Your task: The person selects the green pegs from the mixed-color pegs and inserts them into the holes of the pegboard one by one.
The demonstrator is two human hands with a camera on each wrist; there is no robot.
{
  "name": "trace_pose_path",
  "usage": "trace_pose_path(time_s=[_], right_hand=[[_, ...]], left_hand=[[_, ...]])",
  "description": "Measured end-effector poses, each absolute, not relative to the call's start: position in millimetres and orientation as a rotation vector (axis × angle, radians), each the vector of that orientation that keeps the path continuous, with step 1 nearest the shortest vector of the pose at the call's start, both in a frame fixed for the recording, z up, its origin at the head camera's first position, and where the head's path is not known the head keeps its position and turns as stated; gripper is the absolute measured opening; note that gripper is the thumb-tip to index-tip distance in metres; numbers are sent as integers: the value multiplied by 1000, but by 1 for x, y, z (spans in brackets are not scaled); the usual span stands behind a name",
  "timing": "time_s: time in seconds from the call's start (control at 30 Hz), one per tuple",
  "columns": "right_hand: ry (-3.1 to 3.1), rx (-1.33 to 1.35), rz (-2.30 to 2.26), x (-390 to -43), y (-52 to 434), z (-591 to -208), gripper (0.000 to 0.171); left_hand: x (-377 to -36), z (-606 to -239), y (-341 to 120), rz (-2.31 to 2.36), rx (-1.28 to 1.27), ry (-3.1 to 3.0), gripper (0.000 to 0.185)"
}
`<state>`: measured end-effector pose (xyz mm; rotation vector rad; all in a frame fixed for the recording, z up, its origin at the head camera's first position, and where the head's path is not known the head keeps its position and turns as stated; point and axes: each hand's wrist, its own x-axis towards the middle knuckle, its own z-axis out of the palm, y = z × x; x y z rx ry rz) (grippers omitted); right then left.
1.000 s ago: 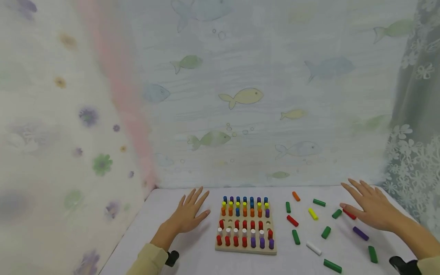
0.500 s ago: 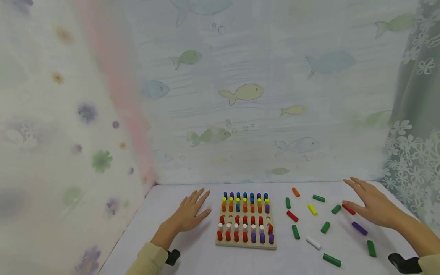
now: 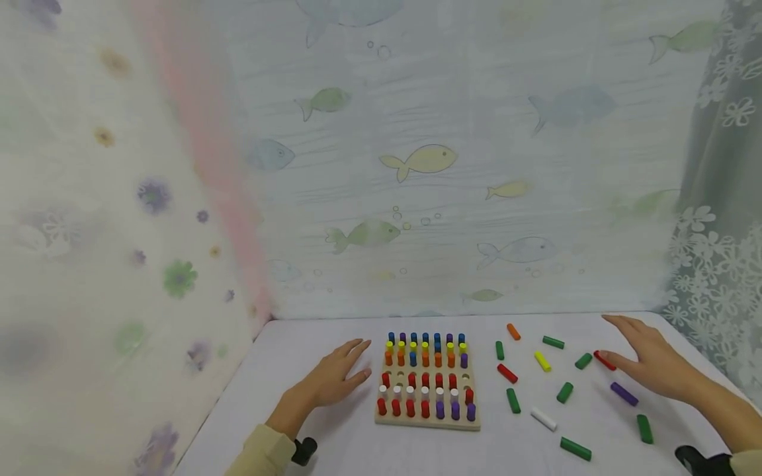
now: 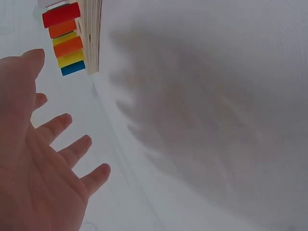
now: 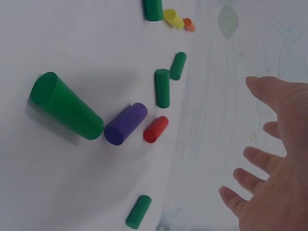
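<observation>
A wooden pegboard [image 3: 427, 426] lies mid-table, with rows of blue, yellow, orange, red, white and purple pegs upright in it. A few of its holes hold no peg. To the board's left my left hand [image 3: 335, 377] hovers above the cloth, fingers spread and holding nothing. In the left wrist view its palm [image 4: 43, 173] shows beside the board's edge. My right hand [image 3: 651, 360] hovers over the loose pegs at right, also holding nothing. Its thumb lies closest to a red peg [image 3: 605, 360] in the head view; the right wrist view shows them apart.
Loose pegs lie scattered right of the board: several green ones [image 3: 575, 449], a white peg [image 3: 544, 419], a yellow peg [image 3: 542, 361], an orange peg [image 3: 514, 332] and a purple peg [image 3: 624, 394]. A fish-patterned curtain [image 3: 417, 198] hangs behind the white table.
The left hand has turned slightly and its fingers look closer together. The right hand has shifted a little to the right. The head view has tilted slightly; pegs and board stay in place.
</observation>
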<state>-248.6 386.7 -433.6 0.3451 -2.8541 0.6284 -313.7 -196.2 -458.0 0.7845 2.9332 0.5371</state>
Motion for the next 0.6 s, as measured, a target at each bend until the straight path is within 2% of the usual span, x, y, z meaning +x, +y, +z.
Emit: trace_pose_path(time_s=[0.3,0.6], right_hand=[[-2874,328,692,-240,398,-439,73],[-2892,182,695,-236,415,-439,67]], left_hand=[[-312,-463,-189,535,794,2877,64],[-311,-466,-182,488,823,2844,64]])
